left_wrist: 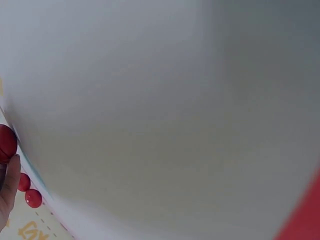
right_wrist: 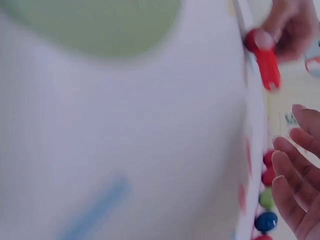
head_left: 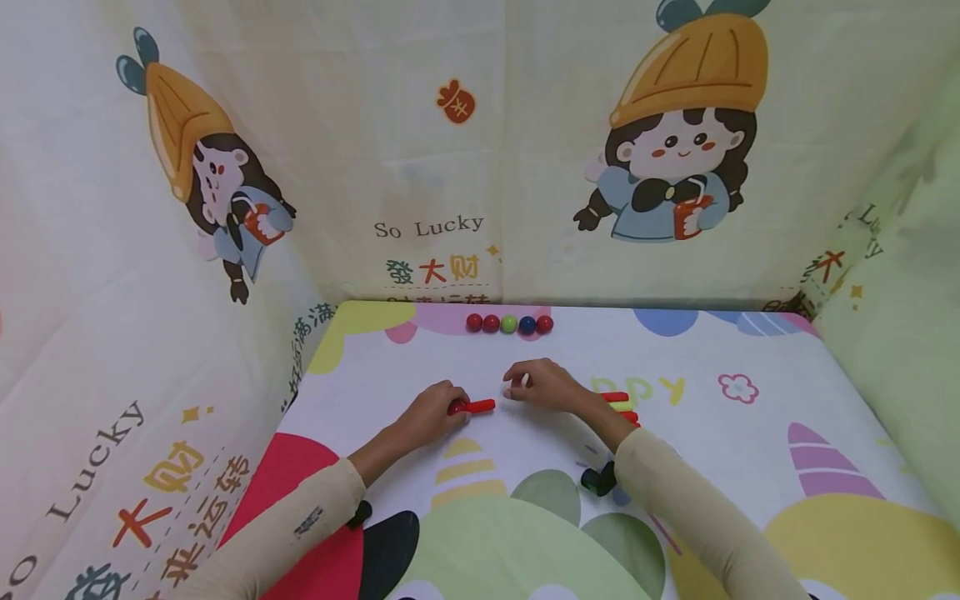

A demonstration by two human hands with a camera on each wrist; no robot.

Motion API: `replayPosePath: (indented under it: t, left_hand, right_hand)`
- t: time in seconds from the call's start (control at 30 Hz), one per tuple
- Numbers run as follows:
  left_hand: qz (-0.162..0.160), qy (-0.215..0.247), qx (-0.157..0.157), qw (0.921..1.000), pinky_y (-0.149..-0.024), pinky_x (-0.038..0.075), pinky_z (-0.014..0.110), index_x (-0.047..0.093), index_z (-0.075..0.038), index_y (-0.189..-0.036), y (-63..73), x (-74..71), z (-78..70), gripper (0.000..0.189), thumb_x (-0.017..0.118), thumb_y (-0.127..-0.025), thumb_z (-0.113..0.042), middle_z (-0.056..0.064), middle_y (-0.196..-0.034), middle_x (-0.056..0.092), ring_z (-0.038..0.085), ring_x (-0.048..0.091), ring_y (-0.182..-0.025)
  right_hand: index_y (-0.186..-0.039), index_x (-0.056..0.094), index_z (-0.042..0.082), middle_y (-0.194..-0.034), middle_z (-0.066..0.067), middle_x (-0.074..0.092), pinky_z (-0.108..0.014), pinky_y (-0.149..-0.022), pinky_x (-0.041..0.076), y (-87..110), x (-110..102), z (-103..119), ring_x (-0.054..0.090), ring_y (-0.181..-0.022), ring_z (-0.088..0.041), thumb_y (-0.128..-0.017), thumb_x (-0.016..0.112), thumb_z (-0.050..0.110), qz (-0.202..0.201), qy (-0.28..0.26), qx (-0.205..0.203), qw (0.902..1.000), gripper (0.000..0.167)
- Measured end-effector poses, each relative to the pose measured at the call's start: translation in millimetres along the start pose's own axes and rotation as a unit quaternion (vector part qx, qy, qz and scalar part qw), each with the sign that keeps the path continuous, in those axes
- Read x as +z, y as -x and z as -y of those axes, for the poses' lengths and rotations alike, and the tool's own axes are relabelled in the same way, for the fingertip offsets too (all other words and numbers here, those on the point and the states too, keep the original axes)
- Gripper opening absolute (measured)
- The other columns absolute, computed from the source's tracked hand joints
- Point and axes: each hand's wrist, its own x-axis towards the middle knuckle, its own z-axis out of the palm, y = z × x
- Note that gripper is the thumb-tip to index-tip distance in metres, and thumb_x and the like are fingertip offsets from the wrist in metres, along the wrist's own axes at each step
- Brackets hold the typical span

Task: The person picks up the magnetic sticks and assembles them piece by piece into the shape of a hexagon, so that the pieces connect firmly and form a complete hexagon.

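My left hand (head_left: 435, 414) pinches a red ball (right_wrist: 251, 41) with a short red stick (head_left: 480, 406) joined to it. The stick points right, toward my right hand. In the left wrist view a finger (left_wrist: 12, 182) lies against the red ball (left_wrist: 7, 144). My right hand (head_left: 546, 385) hovers just beyond the stick's free end, holding nothing. Its fingers are loosely bent and apart in the right wrist view, where the hand (right_wrist: 302, 170) faces the stick (right_wrist: 268, 69).
Several balls stand in a row at the table's back edge: red (head_left: 474, 322), green (head_left: 509, 323) and blue (head_left: 527, 325) among them. Red sticks (head_left: 615, 397) and a yellow-green stick (head_left: 622, 407) lie partly behind my right forearm. Black objects (head_left: 598, 480) sit by both forearms. Printed cloth (head_left: 540, 167) hangs around the table.
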Motion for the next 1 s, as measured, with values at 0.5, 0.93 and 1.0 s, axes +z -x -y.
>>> replayPosePath:
  t: [0.5, 0.93, 1.0]
  left_hand:
    - [-0.002, 0.009, 0.005, 0.9999, -0.074, 0.049, 0.027, 0.073, -0.009, -0.112, 2.6, -0.9, 2.4, 0.023, 0.075, -0.091, -0.018, 0.003, -0.096, 0.064, 0.013, 0.054, -0.083]
    - [0.006, 0.008, 0.006, 0.9999, -0.078, 0.052, 0.027, 0.072, -0.01, -0.114, 3.8, 0.8, 5.2, 0.024, 0.075, -0.091, -0.018, 0.003, -0.1, 0.064, 0.013, 0.054, -0.086]
    - [0.008, 0.008, 0.005, 0.9999, -0.079, 0.052, 0.028, 0.072, -0.01, -0.114, 3.9, 0.7, 5.2, 0.025, 0.074, -0.091, -0.019, 0.003, -0.101, 0.064, 0.013, 0.055, -0.088]
  right_hand:
    - [-0.12, 0.069, 0.005, -0.114, -0.012, 0.068, -0.044, -0.089, 0.055, -31.2, -74, -41, 0.063, -0.107, -0.033, -0.092, 0.074, 0.016, -0.084, 0.034, 0.034, 0.9953, 0.031]
    - [-0.138, 0.059, 0.004, -0.136, -0.02, 0.059, -0.052, -0.1, 0.05, -55.5, -83, -61, 0.055, -0.124, -0.036, -0.093, 0.072, 0.014, -0.044, 0.042, 0.109, 0.9922, 0.048]
    - [-0.138, 0.06, 0.004, -0.136, -0.019, 0.06, -0.052, -0.102, 0.048, -57.2, -82, -62, 0.054, -0.125, -0.036, -0.093, 0.072, 0.013, -0.041, 0.048, 0.109, 0.992, 0.047]
